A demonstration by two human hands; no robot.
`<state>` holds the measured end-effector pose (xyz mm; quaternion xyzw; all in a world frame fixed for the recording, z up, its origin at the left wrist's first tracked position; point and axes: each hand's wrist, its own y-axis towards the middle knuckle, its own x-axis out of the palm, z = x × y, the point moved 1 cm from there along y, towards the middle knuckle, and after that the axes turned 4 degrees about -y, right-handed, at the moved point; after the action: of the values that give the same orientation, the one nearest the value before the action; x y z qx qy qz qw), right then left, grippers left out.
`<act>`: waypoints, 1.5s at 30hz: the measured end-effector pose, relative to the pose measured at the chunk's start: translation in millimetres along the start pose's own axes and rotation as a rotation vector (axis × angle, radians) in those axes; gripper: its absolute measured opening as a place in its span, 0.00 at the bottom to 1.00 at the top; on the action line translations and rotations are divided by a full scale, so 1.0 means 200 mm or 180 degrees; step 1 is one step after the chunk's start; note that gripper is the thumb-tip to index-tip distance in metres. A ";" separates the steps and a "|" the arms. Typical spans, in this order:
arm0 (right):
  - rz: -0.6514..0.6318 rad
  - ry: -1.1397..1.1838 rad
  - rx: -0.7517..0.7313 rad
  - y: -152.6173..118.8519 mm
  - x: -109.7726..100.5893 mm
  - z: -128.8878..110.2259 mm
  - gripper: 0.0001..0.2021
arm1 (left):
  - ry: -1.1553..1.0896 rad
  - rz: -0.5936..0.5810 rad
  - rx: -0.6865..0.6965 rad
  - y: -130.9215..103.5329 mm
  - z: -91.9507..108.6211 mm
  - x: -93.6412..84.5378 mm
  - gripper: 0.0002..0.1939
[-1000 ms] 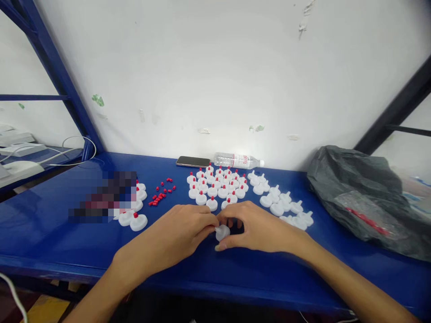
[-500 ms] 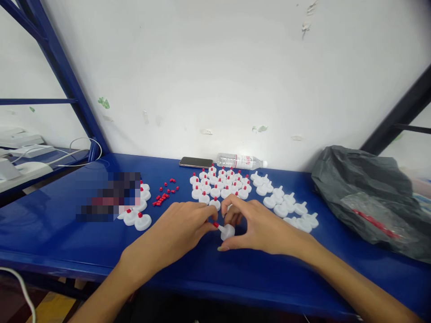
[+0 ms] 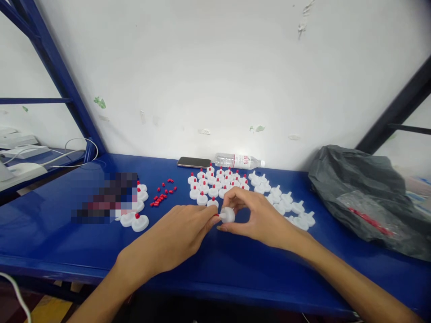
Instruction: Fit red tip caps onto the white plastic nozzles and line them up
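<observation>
My right hand (image 3: 254,214) grips a white plastic nozzle cap (image 3: 228,215) by its round base, with the spout turned toward the left. Pinched in the fingertips of my left hand (image 3: 188,229) is a small red tip cap (image 3: 216,215), at the end of that spout; the fingers cover most of it. Just behind my hands stand several white nozzle caps with red tips (image 3: 213,192), grouped on the blue table (image 3: 202,273). To the right lie white nozzle caps without red tips (image 3: 286,202). Loose red tip caps (image 3: 159,198) are scattered left of centre.
More red-tipped caps (image 3: 139,223) sit at the left beside a blurred patch. A phone (image 3: 194,162) and a clear bottle (image 3: 239,160) lie along the wall. On the right rests a dark plastic bag (image 3: 350,188) with a clear bag of red pieces (image 3: 370,220) on it.
Both hands have lifted the nozzle cap slightly, and its spout now points more level to the left. My left fingers cover more of the red tip cap. The view has shifted slightly.
</observation>
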<state>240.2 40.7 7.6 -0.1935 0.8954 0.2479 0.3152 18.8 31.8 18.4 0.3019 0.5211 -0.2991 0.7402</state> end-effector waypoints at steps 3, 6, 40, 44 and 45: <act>0.0235 -0.0184 -0.0283 0.00 0.00 0.01 0.14 | -0.0051 -0.0026 -0.0126 0.00 0.02 0.01 0.14; 0.0415 -0.0312 -0.0488 0.00 0.01 0.02 0.13 | 0.0098 -0.0109 -0.0173 -0.01 0.04 0.03 0.12; 0.0335 0.0849 0.0437 -0.01 0.08 0.03 0.26 | -0.0005 -0.0154 -0.0118 0.03 0.04 -0.01 0.13; 0.0362 0.0802 0.0433 -0.02 0.09 0.04 0.25 | 0.0006 -0.0115 -0.0154 0.03 0.03 0.01 0.12; 0.0381 0.0749 0.0434 -0.02 0.09 0.04 0.25 | 0.0017 -0.0111 -0.0180 0.03 0.03 0.01 0.12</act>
<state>232.1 38.2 -11.0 -0.1456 0.9509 0.1805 0.2051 27.5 31.8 18.0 0.2725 0.5364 -0.2963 0.7418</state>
